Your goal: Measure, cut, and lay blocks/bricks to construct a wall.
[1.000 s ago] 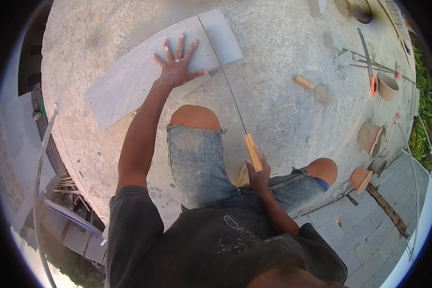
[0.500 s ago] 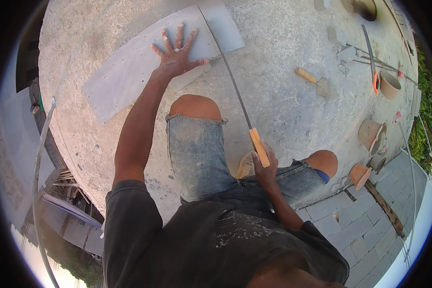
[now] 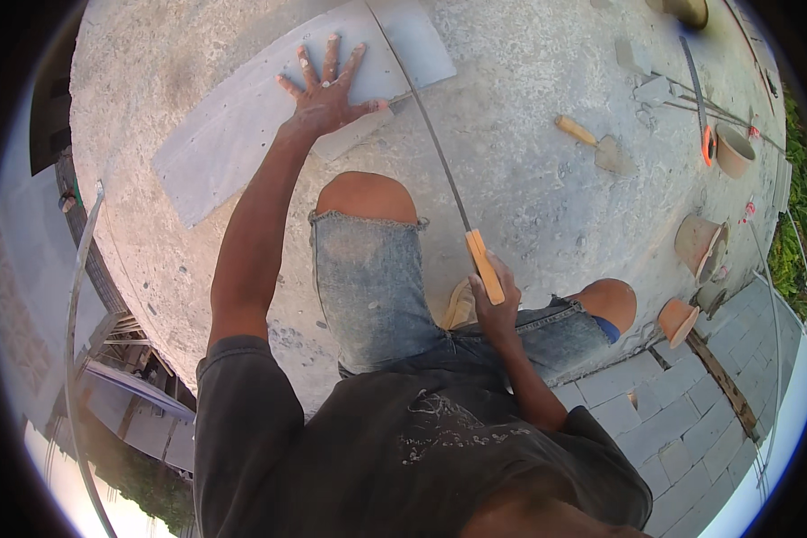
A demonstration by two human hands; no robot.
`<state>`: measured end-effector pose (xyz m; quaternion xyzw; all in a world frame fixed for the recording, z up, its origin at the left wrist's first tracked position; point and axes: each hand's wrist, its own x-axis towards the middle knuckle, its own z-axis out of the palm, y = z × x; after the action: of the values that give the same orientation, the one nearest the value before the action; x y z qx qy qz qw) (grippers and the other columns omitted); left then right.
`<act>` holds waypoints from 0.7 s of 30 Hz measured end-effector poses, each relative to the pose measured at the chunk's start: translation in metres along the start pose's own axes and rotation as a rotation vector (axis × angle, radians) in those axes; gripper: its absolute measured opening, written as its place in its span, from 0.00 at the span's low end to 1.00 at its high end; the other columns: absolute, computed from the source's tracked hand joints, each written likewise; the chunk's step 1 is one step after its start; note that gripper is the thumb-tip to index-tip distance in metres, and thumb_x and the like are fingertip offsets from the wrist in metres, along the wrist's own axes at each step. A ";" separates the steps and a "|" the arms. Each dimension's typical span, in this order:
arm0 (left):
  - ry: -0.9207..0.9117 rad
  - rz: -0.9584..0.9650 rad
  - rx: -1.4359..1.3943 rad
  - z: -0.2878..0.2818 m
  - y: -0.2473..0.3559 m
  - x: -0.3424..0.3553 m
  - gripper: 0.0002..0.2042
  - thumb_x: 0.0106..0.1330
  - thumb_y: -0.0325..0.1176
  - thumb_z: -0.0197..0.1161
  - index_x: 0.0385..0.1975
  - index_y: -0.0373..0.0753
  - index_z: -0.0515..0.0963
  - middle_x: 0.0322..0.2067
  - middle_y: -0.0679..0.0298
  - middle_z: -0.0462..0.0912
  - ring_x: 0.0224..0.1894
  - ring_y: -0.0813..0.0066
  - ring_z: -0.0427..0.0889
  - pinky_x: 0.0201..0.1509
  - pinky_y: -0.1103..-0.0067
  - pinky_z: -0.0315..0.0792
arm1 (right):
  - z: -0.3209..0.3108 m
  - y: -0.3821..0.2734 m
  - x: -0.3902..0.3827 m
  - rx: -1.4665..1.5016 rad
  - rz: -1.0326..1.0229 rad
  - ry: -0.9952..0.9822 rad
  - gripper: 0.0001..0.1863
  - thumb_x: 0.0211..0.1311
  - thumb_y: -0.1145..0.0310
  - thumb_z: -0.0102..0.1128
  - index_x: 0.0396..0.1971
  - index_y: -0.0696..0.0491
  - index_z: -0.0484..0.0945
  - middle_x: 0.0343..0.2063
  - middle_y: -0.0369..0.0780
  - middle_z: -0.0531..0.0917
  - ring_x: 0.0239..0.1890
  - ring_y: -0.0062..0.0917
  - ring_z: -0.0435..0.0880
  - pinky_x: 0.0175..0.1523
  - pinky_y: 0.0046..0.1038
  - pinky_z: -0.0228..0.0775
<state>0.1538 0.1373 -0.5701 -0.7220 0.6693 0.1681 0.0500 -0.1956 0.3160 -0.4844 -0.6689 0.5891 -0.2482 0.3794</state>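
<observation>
Surface: rough, pale concrete floor [image 3: 529,72], stained and pitted. We note the slab [image 3: 233,134], grey, ahead of the knees towards the left; the left hand [image 3: 325,100] lies flat on it, fingers spread, gripping nothing. The right hand [image 3: 498,305] is wrapped round the wooden handle of the saw [image 3: 435,143], whose blade crosses the slab near its right end. To the right we record a trowel [image 3: 594,142], a second saw [image 3: 694,85] with an orange handle, and tubs [image 3: 693,242]. Beyond the floor's edge: grey blocks [image 3: 681,417] in rows, a plank [image 3: 724,384] among them, and greenery [image 3: 800,170] at far right.
</observation>
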 end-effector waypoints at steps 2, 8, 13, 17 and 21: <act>-0.021 -0.003 -0.014 0.001 0.001 -0.005 0.54 0.46 0.80 0.52 0.73 0.64 0.41 0.74 0.62 0.27 0.71 0.36 0.17 0.60 0.28 0.22 | 0.000 -0.017 0.018 0.028 0.022 -0.002 0.23 0.59 0.71 0.65 0.54 0.57 0.72 0.48 0.51 0.81 0.45 0.39 0.85 0.45 0.33 0.77; -0.037 -0.030 -0.005 0.007 0.001 0.013 0.54 0.46 0.80 0.52 0.73 0.64 0.41 0.74 0.62 0.27 0.71 0.35 0.18 0.59 0.27 0.23 | 0.046 -0.044 0.143 0.110 0.093 -0.086 0.23 0.64 0.62 0.63 0.54 0.58 0.72 0.40 0.53 0.82 0.40 0.37 0.86 0.42 0.31 0.76; -0.079 -0.024 -0.001 0.003 -0.003 -0.001 0.54 0.46 0.80 0.52 0.73 0.64 0.41 0.74 0.62 0.27 0.71 0.35 0.18 0.58 0.26 0.23 | 0.006 -0.002 0.000 0.001 -0.064 0.033 0.23 0.60 0.67 0.65 0.55 0.55 0.72 0.44 0.50 0.83 0.40 0.36 0.86 0.43 0.32 0.77; -0.007 0.011 0.002 0.004 -0.005 -0.005 0.54 0.46 0.80 0.53 0.73 0.64 0.42 0.74 0.62 0.27 0.71 0.34 0.18 0.59 0.26 0.23 | 0.016 -0.025 0.050 0.055 0.034 -0.029 0.24 0.60 0.67 0.65 0.55 0.55 0.72 0.46 0.50 0.82 0.42 0.37 0.86 0.44 0.32 0.77; -0.051 -0.030 -0.013 0.010 0.014 0.015 0.54 0.46 0.80 0.52 0.73 0.64 0.43 0.74 0.62 0.27 0.71 0.35 0.17 0.59 0.27 0.22 | 0.064 -0.044 0.166 0.090 -0.040 0.040 0.23 0.62 0.60 0.64 0.54 0.52 0.73 0.44 0.49 0.82 0.37 0.40 0.85 0.38 0.33 0.75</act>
<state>0.1389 0.1245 -0.5822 -0.7279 0.6557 0.1900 0.0647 -0.0891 0.1683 -0.5054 -0.6578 0.5713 -0.2955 0.3920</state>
